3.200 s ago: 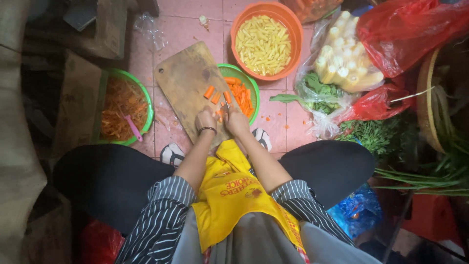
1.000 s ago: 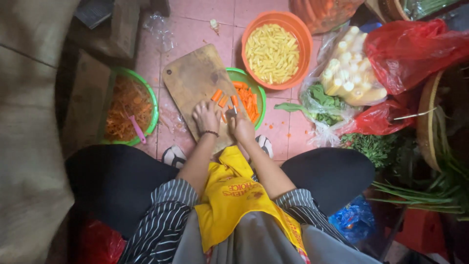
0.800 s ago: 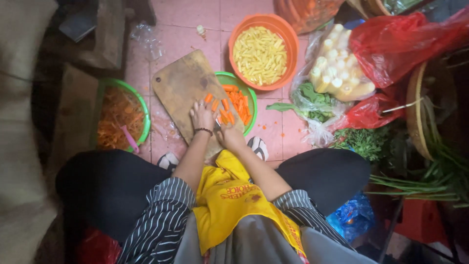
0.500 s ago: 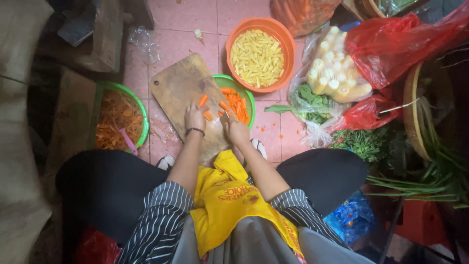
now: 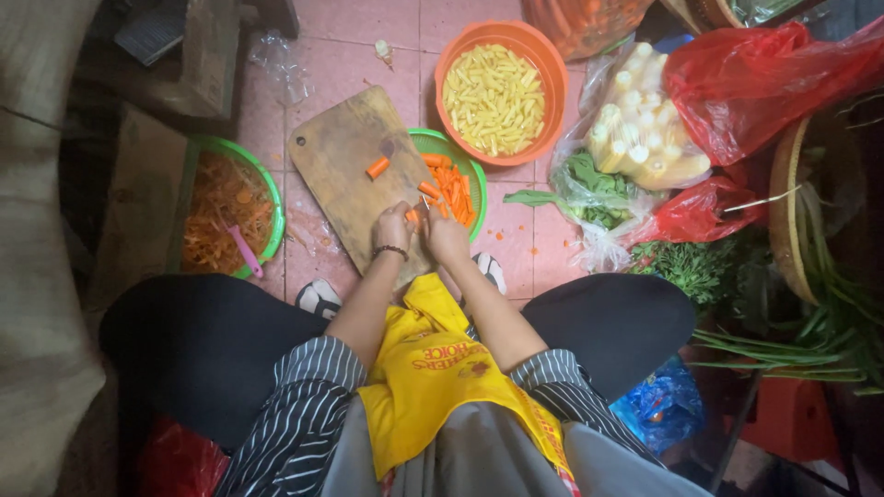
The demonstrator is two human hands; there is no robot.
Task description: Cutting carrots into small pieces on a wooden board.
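I sit over a wooden cutting board (image 5: pixel 345 170) that lies on the pink tiled floor. My left hand (image 5: pixel 393 228) and my right hand (image 5: pixel 446 236) meet at the board's near right corner. Between them is a short carrot piece (image 5: pixel 412 216), pinched by my left fingers. My right hand is closed around a small knife (image 5: pixel 425 202), of which only a bit of blade shows. One cut carrot piece (image 5: pixel 378 167) lies alone on the board. Beside the board, a green bowl (image 5: pixel 425 141) holds carrot sticks (image 5: pixel 453 187).
An orange bowl (image 5: pixel 553 73) of yellow sticks stands behind the green one. At the left, a green bowl (image 5: pixel 273 198) holds carrot peelings and a pink peeler (image 5: pixel 244 254). To the right are bags of baby corn (image 5: pixel 645 129), greens (image 5: pixel 589 175), red bags (image 5: pixel 764 78) and herbs (image 5: pixel 686 262).
Several carrot pieces that lay on the board by my hands are gone from it; one remains. My hands have drawn back to the board's near corner.
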